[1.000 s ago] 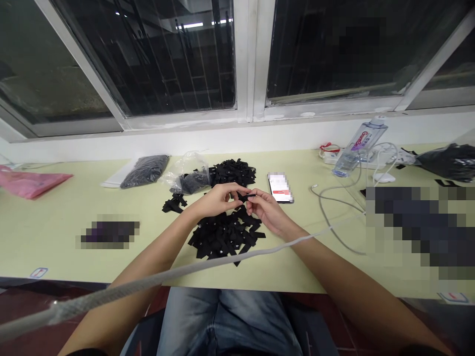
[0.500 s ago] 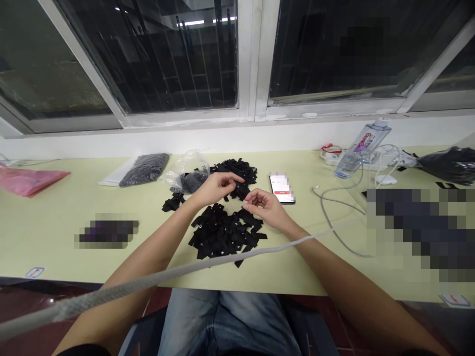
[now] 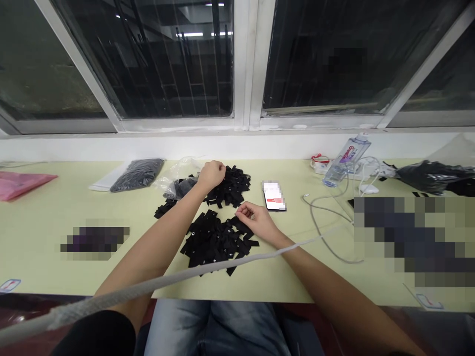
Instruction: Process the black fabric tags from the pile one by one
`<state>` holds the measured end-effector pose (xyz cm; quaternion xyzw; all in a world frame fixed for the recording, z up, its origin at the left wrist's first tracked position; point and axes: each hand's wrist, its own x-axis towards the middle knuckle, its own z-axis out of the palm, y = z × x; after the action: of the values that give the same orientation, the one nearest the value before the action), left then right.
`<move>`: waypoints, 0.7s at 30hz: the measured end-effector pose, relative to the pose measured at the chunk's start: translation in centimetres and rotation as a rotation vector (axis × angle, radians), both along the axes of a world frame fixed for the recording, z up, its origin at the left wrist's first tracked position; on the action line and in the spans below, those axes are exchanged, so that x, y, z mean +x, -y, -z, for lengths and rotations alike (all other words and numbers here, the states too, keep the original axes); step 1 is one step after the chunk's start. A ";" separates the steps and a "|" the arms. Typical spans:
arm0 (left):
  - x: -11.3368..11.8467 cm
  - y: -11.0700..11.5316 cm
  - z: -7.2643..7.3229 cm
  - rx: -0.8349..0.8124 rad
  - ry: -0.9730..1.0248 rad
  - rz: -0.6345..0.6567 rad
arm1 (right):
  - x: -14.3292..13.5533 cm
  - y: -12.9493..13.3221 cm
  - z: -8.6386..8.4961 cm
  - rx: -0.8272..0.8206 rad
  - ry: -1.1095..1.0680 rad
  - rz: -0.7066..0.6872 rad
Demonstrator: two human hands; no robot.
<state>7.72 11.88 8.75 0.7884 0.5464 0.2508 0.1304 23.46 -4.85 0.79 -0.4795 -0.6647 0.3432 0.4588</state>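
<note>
My left hand [image 3: 212, 174] reaches to the far pile of black fabric strips [image 3: 237, 185], its fingers curled closed at the pile's left back edge. What those fingers hold, if anything, is hidden. Above the upper right edge of the near pile of black fabric strips [image 3: 213, 242], my right hand [image 3: 257, 220] is closed with thumb and fingertips pinched together. Anything in that pinch is too small to make out. Small shiny metal dots show on several strips in both piles.
A clear plastic bag [image 3: 181, 170] with black pieces lies left of the far pile, beside a filled bag [image 3: 138, 174]. To the right are a phone [image 3: 273, 197], a tilted bottle [image 3: 347, 159] and cables [image 3: 322, 232]. A pale cord [image 3: 208, 268] crosses the view in front.
My left hand has moved away from the right hand, further back over the far pile. The right hand stays near the close pile, still pinched. The whole view has shifted slightly.
</note>
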 end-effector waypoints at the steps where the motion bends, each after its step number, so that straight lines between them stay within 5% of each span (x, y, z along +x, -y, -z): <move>1: 0.2 0.2 -0.3 0.031 -0.081 -0.003 | 0.0 0.0 0.0 -0.004 0.002 0.003; 7: -3.0 5.6 -0.7 0.226 -0.169 0.150 | 0.3 -0.3 0.3 0.016 -0.021 0.007; 10: -6.4 9.0 1.1 -0.005 -0.251 0.251 | 0.3 -0.6 0.7 0.008 -0.034 0.012; 12: -8.4 10.5 2.9 -0.083 -0.280 0.209 | 0.3 -0.7 0.8 0.000 -0.035 0.015; 16: -9.9 11.4 6.0 -0.050 -0.245 0.147 | 0.4 -0.5 0.8 0.008 -0.017 0.017; 21: -8.4 10.7 6.4 -0.055 -0.235 0.191 | 0.3 -0.2 0.7 0.018 0.019 0.007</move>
<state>-0.65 1.14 2.31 0.8567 0.4873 0.1280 0.1102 23.72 -4.65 0.11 -0.4807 -0.6705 0.3311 0.4580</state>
